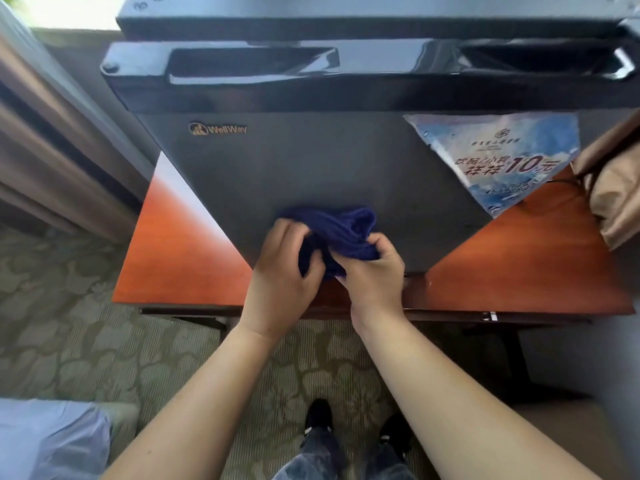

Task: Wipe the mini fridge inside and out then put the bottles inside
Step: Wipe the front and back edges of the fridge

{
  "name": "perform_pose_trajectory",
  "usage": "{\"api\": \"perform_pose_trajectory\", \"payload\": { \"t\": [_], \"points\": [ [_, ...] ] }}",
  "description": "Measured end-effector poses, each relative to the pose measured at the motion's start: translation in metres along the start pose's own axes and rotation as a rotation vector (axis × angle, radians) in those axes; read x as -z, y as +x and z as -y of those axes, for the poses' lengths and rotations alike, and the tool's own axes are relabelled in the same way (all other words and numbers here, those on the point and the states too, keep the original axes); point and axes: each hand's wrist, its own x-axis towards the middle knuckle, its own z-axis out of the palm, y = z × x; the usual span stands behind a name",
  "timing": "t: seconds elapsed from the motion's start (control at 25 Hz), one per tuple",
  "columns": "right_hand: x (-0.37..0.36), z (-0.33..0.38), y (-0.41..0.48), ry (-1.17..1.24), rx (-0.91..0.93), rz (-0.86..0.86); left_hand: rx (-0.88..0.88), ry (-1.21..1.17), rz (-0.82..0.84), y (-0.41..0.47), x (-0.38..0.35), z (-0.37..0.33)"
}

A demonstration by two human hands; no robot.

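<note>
The mini fridge [311,168] is standing with its door closed on a reddish wooden table [180,244], filling the frame from centre toward 12 o'clock. At 6 o'clock on the door, a dark blue cloth [341,233] is bunching between both hands: the left hand [282,282] is curling its fingers into it from 8 o'clock, and the right hand [372,277] is gripping it from 4 o'clock. A blue sticker [502,157] is sitting at 2 o'clock on the door, and a brown paper bag [616,195] is lying at 3 o'clock.
</note>
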Motion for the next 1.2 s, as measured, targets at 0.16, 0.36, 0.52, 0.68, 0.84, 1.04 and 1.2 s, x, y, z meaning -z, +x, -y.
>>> {"api": "perform_pose_trajectory", "payload": {
  "t": [0.16,0.36,0.52,0.68,0.84,1.04,1.2],
  "points": [
    [0.015,0.006,-0.006,0.175,-0.382,0.043,0.018,0.003,0.182,-0.030,0.018,0.011],
    [0.036,0.021,-0.018,0.302,-0.680,0.012,0.329,-0.320,0.431,-0.036,0.016,-0.005],
    [0.071,0.026,-0.012,-0.208,-0.519,0.169,0.617,-0.599,0.369,-0.024,0.008,-0.018],
    [0.085,0.021,-0.017,-0.322,-0.184,0.160,0.874,-0.752,0.351,-0.010,0.000,-0.025],
    [0.069,0.016,-0.020,-0.241,-0.193,0.333,0.959,-0.909,0.463,0.002,0.009,-0.026],
    [0.020,0.013,-0.022,-0.382,-0.015,0.290,0.788,-0.466,0.170,0.005,0.037,-0.026],
    [-0.006,0.016,-0.027,-0.294,0.023,0.276,0.881,-0.900,-0.100,-0.006,0.068,-0.023]
  ]
}}
